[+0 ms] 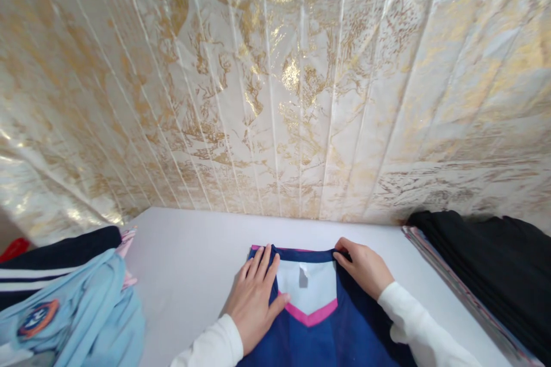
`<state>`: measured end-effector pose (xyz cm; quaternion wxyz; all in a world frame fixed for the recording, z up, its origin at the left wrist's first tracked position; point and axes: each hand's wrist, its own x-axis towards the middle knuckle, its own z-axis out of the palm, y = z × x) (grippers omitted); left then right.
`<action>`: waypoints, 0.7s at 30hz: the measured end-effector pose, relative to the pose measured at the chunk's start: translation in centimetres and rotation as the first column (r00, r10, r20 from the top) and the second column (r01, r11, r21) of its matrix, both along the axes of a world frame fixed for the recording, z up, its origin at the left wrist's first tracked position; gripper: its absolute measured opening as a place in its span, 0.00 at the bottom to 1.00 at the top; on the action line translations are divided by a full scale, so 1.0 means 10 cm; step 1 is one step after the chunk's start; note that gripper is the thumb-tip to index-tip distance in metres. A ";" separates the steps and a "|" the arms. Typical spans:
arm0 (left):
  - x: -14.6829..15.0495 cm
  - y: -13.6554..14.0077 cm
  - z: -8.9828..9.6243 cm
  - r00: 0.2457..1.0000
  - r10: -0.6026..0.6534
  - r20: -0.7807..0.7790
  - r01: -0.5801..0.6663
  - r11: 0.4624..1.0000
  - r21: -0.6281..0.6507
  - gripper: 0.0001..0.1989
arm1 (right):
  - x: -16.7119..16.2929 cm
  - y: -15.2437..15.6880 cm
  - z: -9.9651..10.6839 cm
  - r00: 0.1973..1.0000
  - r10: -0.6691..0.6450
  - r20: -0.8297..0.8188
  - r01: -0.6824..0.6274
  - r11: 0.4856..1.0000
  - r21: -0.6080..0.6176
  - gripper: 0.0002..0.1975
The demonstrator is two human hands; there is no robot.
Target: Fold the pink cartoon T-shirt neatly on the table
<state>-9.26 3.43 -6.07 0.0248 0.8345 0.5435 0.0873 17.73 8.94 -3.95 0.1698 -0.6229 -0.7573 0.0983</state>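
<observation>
Blue shirt: the dark blue shirt [310,347] lies front up on the white desk [185,275], at 6 o'clock in the view, its neck end toward 12 and its lower part cut off by the frame edge
Neckline: pink V-shaped trim [310,317] with its tip toward 6 o'clock, a dark blue collar band [305,256] across the 12 o'clock side, and pale inner fabric between them
Tag: a small grey tag [303,276] on the pale fabric, just under the collar band
Left hand: the left hand [256,301] rests palm down at the neckline's 9 o'clock side, fingers extended and a little apart, pointing toward 12, the thumb reaching to the pink trim
Right hand: the right hand [364,264] is at the neckline's 2 o'clock corner, thumb and forefinger pinched together on the end of the collar band
Sleeves: white sleeves [424,321] on both arms, which come in from 7 and 5 o'clock
Black clothes: a folded black pile [491,269] at 4 o'clock, well apart from the shirt, other fabric edges showing under it
Light blue garment: a rumpled light blue garment [107,304] with a round badge [38,319], at 8 o'clock
Striped garment: a navy garment [73,249] with white stripes, just beyond the light blue one, pink cloth [129,249] beside it
Backdrop: a shiny gold-and-white covering [279,97] fills the 12 o'clock side, behind the desk
</observation>
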 end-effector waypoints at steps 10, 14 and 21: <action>0.03 0.25 0.38 0.990 0.125 0.058 -0.120 0.988 -0.096 0.22 | -0.07 -0.06 -0.10 1.000 -0.017 0.016 0.015 0.995 0.099 0.05; 0.08 0.58 0.49 0.981 0.184 0.057 -0.181 0.982 -0.050 0.10 | -0.08 -0.08 -0.14 1.000 -0.021 0.009 0.020 0.991 0.130 0.05; 0.12 0.70 0.40 0.978 0.200 0.064 -0.198 0.980 -0.038 0.03 | -0.05 -0.07 -0.18 0.999 -0.013 -0.052 0.022 0.983 0.180 0.05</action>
